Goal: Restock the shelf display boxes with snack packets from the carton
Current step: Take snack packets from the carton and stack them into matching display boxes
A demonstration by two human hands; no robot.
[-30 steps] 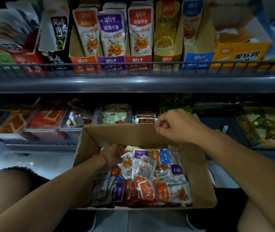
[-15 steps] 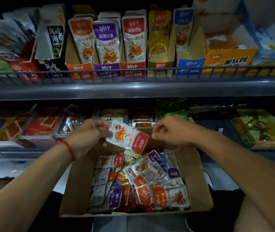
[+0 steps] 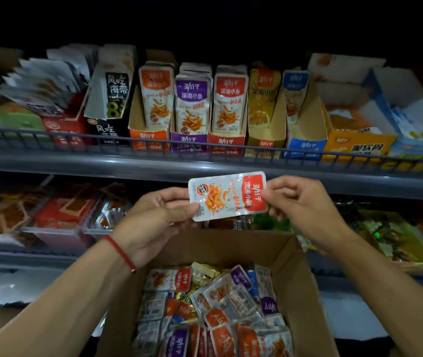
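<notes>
1. Head view. A red-banded snack packet (image 3: 228,195) is held up sideways between both hands, above the far edge of the carton (image 3: 305,287) and just below the front lip of the upper shelf (image 3: 205,163).
2. Left hand (image 3: 153,217), red string bracelet (image 3: 118,251) on the wrist: thumb and fingers pinch the packet's left end.
3. Right hand (image 3: 300,202): thumb and curled fingers pinch the packet's right, red end.
4. Carton sits near, open at the top, filled with loose packets (image 3: 220,313) in orange, red, purple, blue and gold, lying jumbled in the carton.
5. Upper shelf, far: a row of display boxes behind a wire rail. Left to right: orange box (image 3: 149,139), purple box (image 3: 188,141), red box (image 3: 227,144), gold box (image 3: 264,145), blue box (image 3: 305,148). Packets stand upright in each.
6. Left of the orange box, a black seaweed box (image 3: 106,132); right of the blue one, a yellow carton-style box (image 3: 359,148).
7. Lower shelf, behind the hands: clear trays (image 3: 58,228) of other snacks, dim and blurred.
</notes>
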